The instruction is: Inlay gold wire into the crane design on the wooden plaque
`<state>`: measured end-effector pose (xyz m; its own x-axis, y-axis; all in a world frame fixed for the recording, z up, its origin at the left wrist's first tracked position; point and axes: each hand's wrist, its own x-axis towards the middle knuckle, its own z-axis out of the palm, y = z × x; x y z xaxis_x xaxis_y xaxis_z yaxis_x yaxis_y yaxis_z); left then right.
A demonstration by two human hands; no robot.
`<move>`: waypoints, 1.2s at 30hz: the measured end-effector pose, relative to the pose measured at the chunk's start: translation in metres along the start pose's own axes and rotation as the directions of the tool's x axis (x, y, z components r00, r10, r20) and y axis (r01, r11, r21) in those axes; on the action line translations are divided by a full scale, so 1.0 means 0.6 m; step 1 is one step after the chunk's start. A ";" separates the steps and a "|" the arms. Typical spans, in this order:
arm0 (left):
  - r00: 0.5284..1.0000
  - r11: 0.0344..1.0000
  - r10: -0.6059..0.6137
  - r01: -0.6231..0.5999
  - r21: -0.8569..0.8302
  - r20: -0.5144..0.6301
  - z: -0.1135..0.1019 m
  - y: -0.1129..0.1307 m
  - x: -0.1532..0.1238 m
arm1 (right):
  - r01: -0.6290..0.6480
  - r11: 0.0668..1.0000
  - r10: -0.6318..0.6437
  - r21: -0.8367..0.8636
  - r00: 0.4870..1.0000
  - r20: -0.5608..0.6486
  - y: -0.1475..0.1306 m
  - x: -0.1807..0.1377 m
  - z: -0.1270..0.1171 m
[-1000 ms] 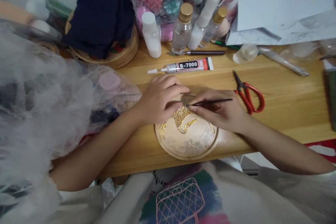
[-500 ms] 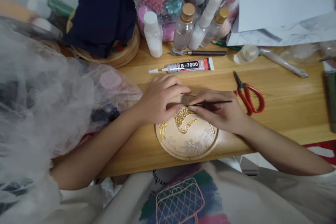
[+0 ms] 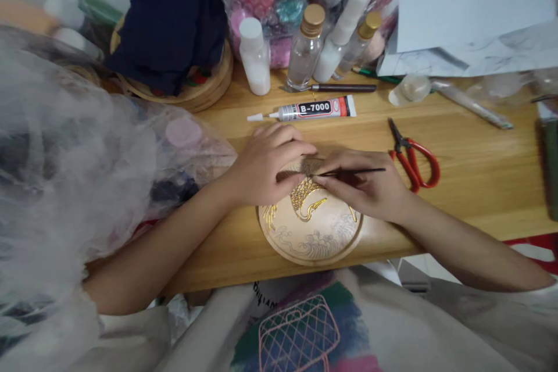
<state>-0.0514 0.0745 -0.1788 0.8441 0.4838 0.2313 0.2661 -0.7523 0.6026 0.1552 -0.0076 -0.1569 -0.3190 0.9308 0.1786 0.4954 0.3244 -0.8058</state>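
Observation:
A round pale wooden board (image 3: 322, 238) lies near the table's front edge, bearing a crane figure outlined in raised gold wire (image 3: 311, 209) and drawn wave lines below it. My left hand (image 3: 272, 165) rests over the board's upper left, open, palm down, with thumb and fingers apart. The thumb tip is by the crane's gold scale pattern. My right hand (image 3: 370, 183) lies on the board's right side, closed in a pinch around slim dark tweezers (image 3: 361, 171). Their tip points left, close to my left thumb. What is at the tip is too small to make out.
Behind my hands lie a B-7000 glue tube (image 3: 316, 108) and a dark-handled craft knife (image 3: 344, 88). Bottles (image 3: 305, 49) stand at the back. Red-handled pliers (image 3: 414, 157) lie to the right. Crumpled clear plastic (image 3: 108, 163) crowds the left, near a cloth-topped bamboo hoop (image 3: 209, 90).
Both hands stay almost in place, the left thumb a touch further right. The board and the things around it have not visibly moved.

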 end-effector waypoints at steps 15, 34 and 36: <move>1.000 1.000 0.010 -0.010 -0.021 -0.009 0.002 -0.002 -0.001 | 0.010 1.000 -0.010 0.001 1.000 -0.003 0.003 -0.001 0.001; 1.000 1.000 -0.011 0.011 -0.008 -0.001 0.002 0.000 -0.001 | 0.012 1.000 -0.012 -0.010 1.000 -0.001 0.003 -0.001 0.001; 1.000 1.000 -0.002 0.002 -0.006 -0.012 0.002 -0.001 -0.001 | 0.021 1.000 -0.022 -0.010 1.000 -0.004 0.003 -0.002 0.001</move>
<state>-0.0517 0.0741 -0.1799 0.8380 0.4904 0.2392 0.2648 -0.7488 0.6076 0.1561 -0.0080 -0.1589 -0.3263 0.9243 0.1982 0.4968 0.3461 -0.7959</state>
